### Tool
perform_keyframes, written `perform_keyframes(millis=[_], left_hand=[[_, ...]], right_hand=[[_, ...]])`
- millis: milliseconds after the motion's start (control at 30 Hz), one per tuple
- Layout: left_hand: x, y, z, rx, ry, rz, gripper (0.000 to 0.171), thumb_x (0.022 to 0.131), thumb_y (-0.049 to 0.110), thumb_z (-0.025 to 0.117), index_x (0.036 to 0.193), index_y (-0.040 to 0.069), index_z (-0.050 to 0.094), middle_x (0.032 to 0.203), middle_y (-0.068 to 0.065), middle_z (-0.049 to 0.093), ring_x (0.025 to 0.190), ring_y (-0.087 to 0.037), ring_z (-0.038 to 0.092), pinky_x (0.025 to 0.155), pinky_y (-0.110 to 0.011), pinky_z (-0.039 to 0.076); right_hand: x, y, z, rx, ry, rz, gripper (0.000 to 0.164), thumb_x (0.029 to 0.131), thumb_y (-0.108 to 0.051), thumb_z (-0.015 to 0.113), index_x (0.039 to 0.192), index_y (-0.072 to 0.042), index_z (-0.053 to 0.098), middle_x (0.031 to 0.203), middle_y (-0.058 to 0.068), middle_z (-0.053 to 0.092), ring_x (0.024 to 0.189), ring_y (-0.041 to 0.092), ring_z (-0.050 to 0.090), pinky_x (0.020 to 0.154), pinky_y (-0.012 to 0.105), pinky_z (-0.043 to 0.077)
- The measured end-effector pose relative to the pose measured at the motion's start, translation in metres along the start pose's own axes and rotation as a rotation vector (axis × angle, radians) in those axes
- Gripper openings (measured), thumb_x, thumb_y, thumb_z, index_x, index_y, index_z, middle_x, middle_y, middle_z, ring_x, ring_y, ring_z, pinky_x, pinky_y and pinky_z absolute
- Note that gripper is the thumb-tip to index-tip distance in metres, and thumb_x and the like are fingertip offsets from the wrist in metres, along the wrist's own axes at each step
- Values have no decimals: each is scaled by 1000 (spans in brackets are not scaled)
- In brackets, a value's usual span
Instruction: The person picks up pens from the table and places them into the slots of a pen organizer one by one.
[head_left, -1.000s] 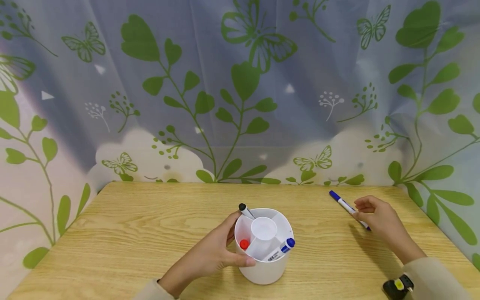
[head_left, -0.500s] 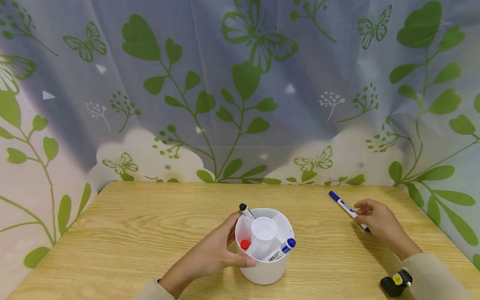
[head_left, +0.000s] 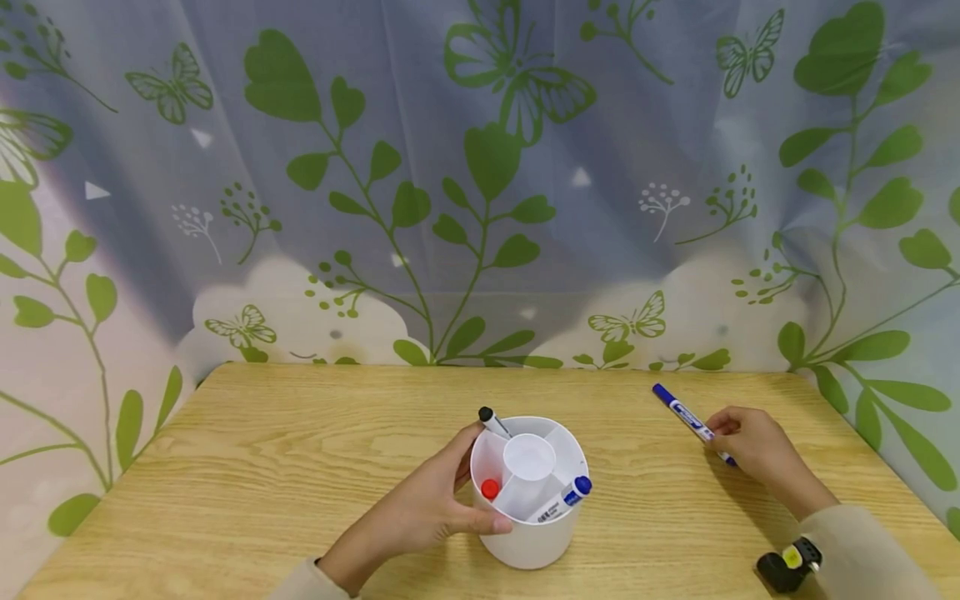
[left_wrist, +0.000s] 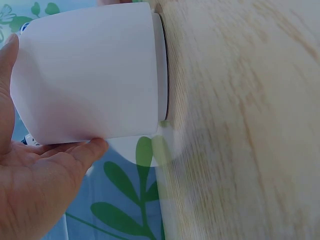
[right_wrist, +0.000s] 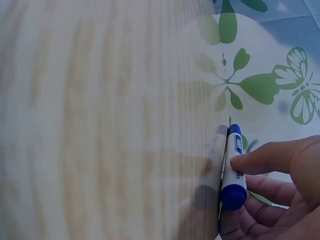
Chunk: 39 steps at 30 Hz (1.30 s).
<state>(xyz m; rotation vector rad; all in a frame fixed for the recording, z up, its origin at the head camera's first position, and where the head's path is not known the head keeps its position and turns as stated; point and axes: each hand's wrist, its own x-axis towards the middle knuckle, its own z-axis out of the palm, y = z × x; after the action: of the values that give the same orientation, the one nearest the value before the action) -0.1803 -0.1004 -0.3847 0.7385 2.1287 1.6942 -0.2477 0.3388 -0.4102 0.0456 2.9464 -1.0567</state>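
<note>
My left hand (head_left: 420,512) grips a white round pen organizer (head_left: 525,546) from its left side, thumb at the front of the rim. The left wrist view shows its smooth wall (left_wrist: 90,75) between thumb and fingers. Inside its compartments stand a black-capped marker (head_left: 493,422), a marker with a red end (head_left: 490,489) and a leaning blue-capped marker (head_left: 572,493). To the right, my right hand (head_left: 761,446) pinches a blue-and-white marker (head_left: 684,414) near its closer end. In the right wrist view the thumb lies on the marker (right_wrist: 233,175), which is at the tabletop.
A wooden table (head_left: 300,433) carries everything. Behind it and at both sides hangs a curtain (head_left: 405,167) printed with leaves and butterflies. A small black device (head_left: 787,567) with a yellow label sits by the right sleeve.
My right hand has moved slightly left and down and closed its fingers on the blue marker, which has shifted a little left. The left hand and organizer stay put.
</note>
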Motion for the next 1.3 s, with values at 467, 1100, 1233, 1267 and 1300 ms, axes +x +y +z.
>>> perform_keyframes(millis=[467, 1100, 1233, 1267, 1300], left_hand=[[-1, 1, 1, 4, 6, -15, 92, 83, 19, 91, 157, 12, 36, 150, -5, 52, 153, -26, 40, 128, -49, 29], [-2, 3, 13, 72, 71, -11, 110, 81, 23, 92, 165, 18, 22, 146, -4, 58, 144, -29, 47, 125, -68, 21], [-2, 2, 13, 73, 82, -23, 107, 81, 23, 93, 164, 21, 26, 144, -2, 59, 143, -29, 48, 125, -69, 21], [-2, 2, 12, 74, 87, -31, 106, 81, 23, 93, 164, 21, 27, 145, -2, 59, 144, -29, 48, 125, -70, 21], [-2, 3, 12, 75, 90, -38, 106, 81, 24, 93, 164, 20, 27, 145, -2, 59, 144, -30, 48, 124, -71, 21]], right_hand=[[-5, -7, -1, -18, 72, -2, 26, 97, -10, 61, 113, 7, 70, 108, 24, 71, 89, 24, 58, 69, 31, 45], [-20, -23, 2, 113, 225, -47, 27, 102, -19, 65, 116, 4, 67, 111, 18, 66, 78, 6, 53, 63, 23, 48], [-23, -29, 1, 126, 249, -56, 26, 102, -21, 65, 115, 2, 67, 101, 8, 64, 76, 6, 52, 60, 24, 45], [-23, -31, 1, 133, 254, -58, 26, 102, -21, 66, 116, 2, 67, 98, 5, 64, 76, 6, 52, 59, 25, 45], [-23, -32, 1, 141, 259, -61, 26, 102, -21, 66, 116, 2, 67, 96, 2, 64, 76, 5, 52, 59, 25, 44]])
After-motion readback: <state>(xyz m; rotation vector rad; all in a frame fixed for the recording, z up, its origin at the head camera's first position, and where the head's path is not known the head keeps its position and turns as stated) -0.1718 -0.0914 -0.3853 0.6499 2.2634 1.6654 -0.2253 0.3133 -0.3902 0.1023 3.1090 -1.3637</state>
